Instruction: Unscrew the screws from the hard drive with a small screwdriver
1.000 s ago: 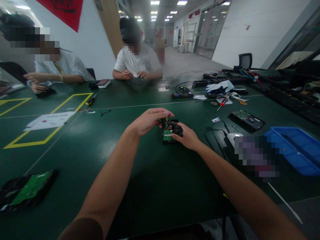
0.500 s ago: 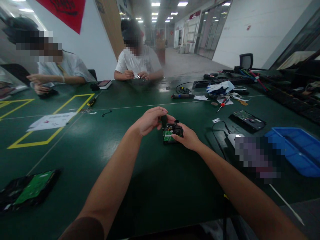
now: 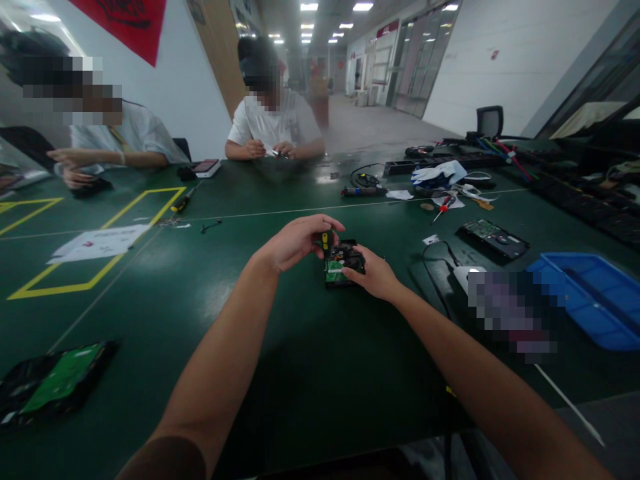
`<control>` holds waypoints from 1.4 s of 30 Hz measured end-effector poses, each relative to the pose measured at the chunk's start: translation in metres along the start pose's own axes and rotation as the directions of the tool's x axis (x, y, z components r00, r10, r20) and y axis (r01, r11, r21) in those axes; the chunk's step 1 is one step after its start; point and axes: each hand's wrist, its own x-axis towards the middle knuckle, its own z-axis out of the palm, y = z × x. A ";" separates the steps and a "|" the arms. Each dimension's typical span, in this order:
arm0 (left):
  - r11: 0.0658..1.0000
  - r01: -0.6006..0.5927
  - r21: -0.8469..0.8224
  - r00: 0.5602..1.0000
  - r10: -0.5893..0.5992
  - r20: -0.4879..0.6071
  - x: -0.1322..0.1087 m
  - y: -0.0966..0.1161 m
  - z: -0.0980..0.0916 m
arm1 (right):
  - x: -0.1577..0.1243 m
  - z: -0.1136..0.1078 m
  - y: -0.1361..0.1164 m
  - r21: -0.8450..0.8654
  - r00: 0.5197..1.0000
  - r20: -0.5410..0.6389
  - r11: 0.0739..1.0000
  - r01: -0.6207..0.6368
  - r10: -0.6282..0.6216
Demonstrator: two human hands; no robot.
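A small hard drive (image 3: pixel 340 267) with a green circuit board lies on the dark green table (image 3: pixel 310 373) in front of me. My left hand (image 3: pixel 299 241) is closed round the black and yellow handle of a screwdriver (image 3: pixel 325 241), held upright over the drive's far left corner. My right hand (image 3: pixel 374 273) rests on the drive's right side, fingers pressed against its edge.
Another hard drive (image 3: pixel 53 385) lies at the near left, a third drive (image 3: pixel 495 239) at the right beside a blue tray (image 3: pixel 590 297). Two seated people (image 3: pixel 273 123) work across the table. Yellow floor-tape outline (image 3: pixel 100 240), paper, cables and tools lie farther back.
My left hand has shifted slightly on the screwdriver handle, so its yellow part shows now. The right hand and the drive have stayed in place.
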 end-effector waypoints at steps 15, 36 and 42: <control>0.991 0.047 -0.126 0.999 -0.047 0.001 -0.004 0.003 0.000 | -0.001 -0.001 -0.002 -0.004 1.000 0.005 1.000 -0.024 0.024; 0.989 0.008 -0.149 0.999 -0.001 0.046 -0.005 0.002 0.006 | -0.001 0.000 -0.003 0.010 1.000 -0.016 1.000 0.013 -0.012; 0.999 -0.012 -0.050 1.000 0.012 0.009 -0.003 0.000 0.003 | 0.000 0.000 0.000 -0.001 1.000 -0.001 1.000 -0.001 0.001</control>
